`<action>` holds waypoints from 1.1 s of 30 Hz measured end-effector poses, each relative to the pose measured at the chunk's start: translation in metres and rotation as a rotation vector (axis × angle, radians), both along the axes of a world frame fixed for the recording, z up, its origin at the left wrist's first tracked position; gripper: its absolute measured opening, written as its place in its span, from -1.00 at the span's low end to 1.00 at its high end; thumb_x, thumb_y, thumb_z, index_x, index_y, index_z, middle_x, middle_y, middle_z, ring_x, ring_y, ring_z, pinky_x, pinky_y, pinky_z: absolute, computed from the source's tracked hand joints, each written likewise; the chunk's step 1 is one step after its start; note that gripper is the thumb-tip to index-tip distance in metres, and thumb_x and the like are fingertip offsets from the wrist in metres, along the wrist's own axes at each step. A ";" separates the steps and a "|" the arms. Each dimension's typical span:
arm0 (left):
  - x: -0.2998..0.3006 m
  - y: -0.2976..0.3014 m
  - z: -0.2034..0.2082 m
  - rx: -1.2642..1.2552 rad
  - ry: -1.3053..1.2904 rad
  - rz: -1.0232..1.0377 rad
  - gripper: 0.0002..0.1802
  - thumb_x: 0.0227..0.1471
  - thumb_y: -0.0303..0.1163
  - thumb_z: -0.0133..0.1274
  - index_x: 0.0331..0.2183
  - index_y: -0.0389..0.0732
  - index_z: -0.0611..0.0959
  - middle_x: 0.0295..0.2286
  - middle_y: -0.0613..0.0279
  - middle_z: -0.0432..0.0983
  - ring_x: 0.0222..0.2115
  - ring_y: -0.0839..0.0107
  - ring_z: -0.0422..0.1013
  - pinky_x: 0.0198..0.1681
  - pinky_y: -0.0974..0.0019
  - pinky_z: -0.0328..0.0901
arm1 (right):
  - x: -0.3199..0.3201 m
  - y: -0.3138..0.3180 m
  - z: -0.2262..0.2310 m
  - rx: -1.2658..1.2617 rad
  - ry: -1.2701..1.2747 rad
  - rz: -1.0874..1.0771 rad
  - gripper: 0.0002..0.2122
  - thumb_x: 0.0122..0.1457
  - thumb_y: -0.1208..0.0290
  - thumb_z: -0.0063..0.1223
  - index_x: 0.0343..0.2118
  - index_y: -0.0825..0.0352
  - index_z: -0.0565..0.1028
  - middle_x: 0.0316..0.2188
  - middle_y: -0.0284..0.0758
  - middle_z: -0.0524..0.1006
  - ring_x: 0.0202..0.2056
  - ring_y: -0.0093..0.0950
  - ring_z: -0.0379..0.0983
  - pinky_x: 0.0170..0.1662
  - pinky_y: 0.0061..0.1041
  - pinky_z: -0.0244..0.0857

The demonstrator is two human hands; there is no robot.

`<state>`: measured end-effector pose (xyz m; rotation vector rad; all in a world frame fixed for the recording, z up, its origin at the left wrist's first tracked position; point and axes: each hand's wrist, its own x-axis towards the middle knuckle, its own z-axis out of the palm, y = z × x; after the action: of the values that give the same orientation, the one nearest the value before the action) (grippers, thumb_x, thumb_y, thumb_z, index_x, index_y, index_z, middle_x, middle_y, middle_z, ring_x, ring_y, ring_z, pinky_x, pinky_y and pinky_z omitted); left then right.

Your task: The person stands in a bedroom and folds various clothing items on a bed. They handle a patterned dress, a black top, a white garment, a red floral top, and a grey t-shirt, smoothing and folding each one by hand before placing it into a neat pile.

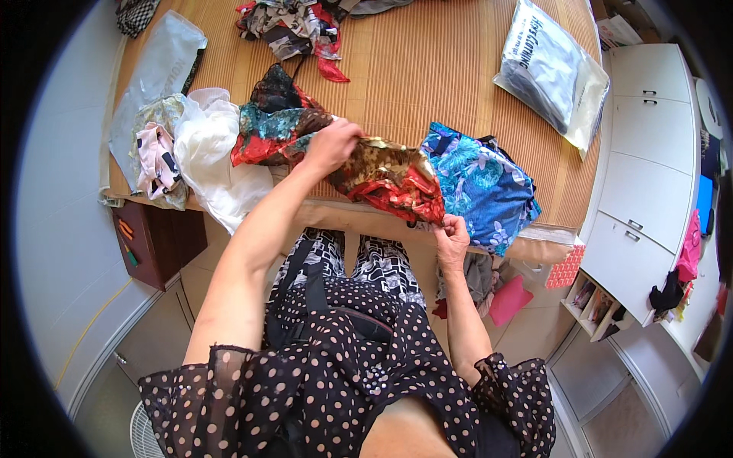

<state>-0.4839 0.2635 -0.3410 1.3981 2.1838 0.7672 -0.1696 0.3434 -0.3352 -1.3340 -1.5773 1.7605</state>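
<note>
Red garment lies across the front of the table, bunched, its lower right corner out at the front edge. Left hand is closed narrow on its middle, fingertips hard to see. Right hand pinches the lower right corner, thumb and fingers together. Cloth between the hands is creased, not flat.

Blue garment sits right up against that corner; can't tell if they overlap. Risk: right hand pulls out, snags it and drags it along. It already droops over the front edge, so it could slide off. White garment at the left end hangs over too, same risk if the red one tugs it.

Other risk: fabric looks thin and slick, so a light right pinch could slip and the creases stay in.

Further out: clothes pile at back, bagged clothes back right, both well apart.
</note>
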 end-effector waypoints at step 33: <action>0.067 0.046 -0.029 -0.292 -0.138 -0.511 -0.80 -0.13 -0.43 -0.12 -0.36 -0.14 0.52 -0.24 0.09 0.39 -0.33 0.11 0.38 -0.31 0.18 0.29 | -0.053 -0.009 0.002 -0.573 0.386 -0.276 -0.63 0.03 0.58 -0.06 -0.05 0.37 0.20 -0.24 -0.20 0.42 -0.30 -0.44 0.43 -0.26 -0.55 0.35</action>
<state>-0.4172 0.3096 -0.3701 1.5915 1.6441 0.3299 -0.2225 0.3343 -0.3337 -1.2589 -0.6696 2.2027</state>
